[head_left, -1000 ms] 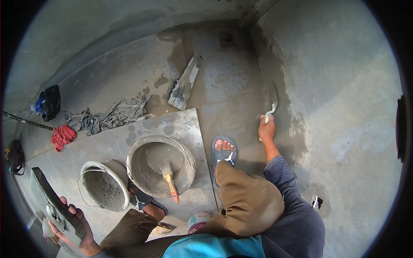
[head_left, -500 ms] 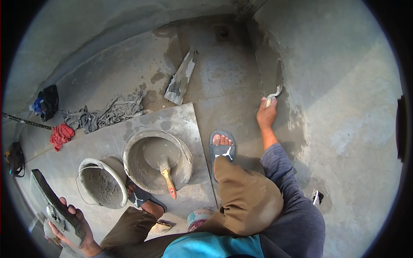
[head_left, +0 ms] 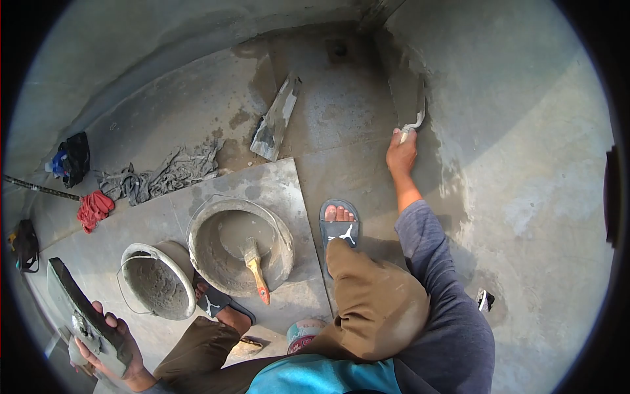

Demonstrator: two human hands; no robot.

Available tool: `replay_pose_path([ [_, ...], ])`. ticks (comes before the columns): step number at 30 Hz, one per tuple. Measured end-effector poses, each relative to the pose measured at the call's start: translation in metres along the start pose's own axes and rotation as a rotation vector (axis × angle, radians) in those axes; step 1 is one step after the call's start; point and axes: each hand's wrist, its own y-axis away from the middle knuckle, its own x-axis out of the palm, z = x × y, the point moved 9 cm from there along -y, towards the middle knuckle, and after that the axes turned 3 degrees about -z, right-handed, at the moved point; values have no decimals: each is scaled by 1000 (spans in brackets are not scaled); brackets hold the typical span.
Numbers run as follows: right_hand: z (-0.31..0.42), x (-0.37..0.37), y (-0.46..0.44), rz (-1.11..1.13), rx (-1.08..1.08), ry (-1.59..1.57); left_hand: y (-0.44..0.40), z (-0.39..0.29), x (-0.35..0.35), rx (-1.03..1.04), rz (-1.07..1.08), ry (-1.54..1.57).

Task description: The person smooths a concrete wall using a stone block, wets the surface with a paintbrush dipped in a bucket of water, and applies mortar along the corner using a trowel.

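At the lower left, my left hand [head_left: 121, 351] is closed round a flat board [head_left: 85, 308] with grey mortar on it. My right hand [head_left: 401, 154] grips the pale handle of a trowel [head_left: 411, 102], whose blade lies along the corner where the floor meets the right wall [head_left: 518, 164]. Left of my foot stands a wide bucket [head_left: 203, 262] with grey slurry and a brush [head_left: 256, 270] in it. Beside it is a smaller, tilted bucket [head_left: 180, 256] with mortar inside.
A mortar-smeared board [head_left: 275, 121] lies on the floor ahead. Grey cloth [head_left: 164, 176], a red cloth [head_left: 95, 210] and a black bag [head_left: 77, 157] are on the left. A paint can [head_left: 304, 333] stands between my legs, and a hole [head_left: 337, 49] shows in the far floor.
My right hand has moved forward along the wall corner with the trowel, then slightly left. The view has shifted a little. My left hand still holds its board in nearly the same place.
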Motion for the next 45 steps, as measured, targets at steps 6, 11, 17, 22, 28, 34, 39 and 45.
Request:
replay_pose_path([
  [6,-5,60,-39,367,199,35,-3,4,4,-17,31,19],
  [11,17,24,-40,195,69,48,-5,4,8,-21,44,39],
  [17,-2,-28,21,-102,-108,-241,0,-1,-3,-1,27,22],
  [22,-33,1,30,182,-47,41,0,1,8,-35,144,65],
  [28,-36,-43,30,36,-15,-66,4,-3,-1,0,8,-22],
  [34,-27,-40,39,53,-104,-49,11,-6,4,-18,150,66],
  [39,-50,-2,35,303,71,249,10,-2,8,-26,185,44],
  [45,-38,-59,38,-22,-9,17,10,-3,8,-25,142,62],
])
